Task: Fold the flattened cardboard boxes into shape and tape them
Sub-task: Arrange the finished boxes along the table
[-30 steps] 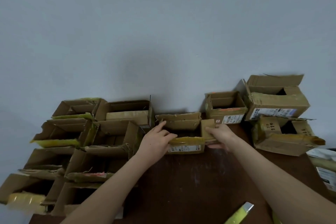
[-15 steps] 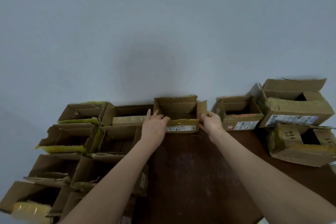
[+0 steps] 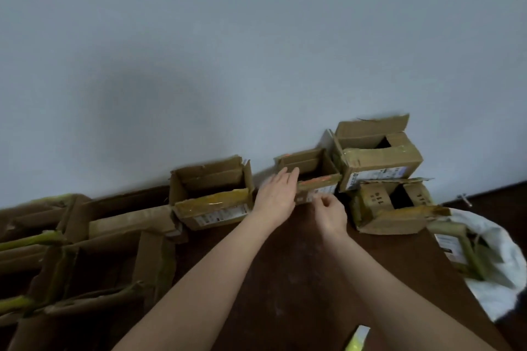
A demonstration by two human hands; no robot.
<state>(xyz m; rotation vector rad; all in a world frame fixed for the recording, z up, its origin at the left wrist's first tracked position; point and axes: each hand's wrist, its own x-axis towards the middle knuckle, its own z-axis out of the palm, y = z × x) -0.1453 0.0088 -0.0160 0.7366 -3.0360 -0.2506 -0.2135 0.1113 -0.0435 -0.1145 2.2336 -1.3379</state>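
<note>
**Small box by the wall, a hand on each side**

The small open box (image 3: pixel 319 183) stood on the desk (image 3: pixel 285 279) against the wall, between a wider box (image 3: pixel 211 196) and a taller box (image 3: pixel 376 162). The left hand (image 3: pixel 273 194) lay with straight, closed fingers along its left side. The right hand (image 3: pixel 330 213) curled at its front; whether it pinched anything I could not tell. The card was probably light and worn, best held by opposite walls, not the flaps.

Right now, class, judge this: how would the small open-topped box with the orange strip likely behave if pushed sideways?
The small box looks empty, so it is probably light and would slide on the smooth table. Its top stands open and untaped, so its creased walls may skew or buckle rather than stay stiff.
</note>
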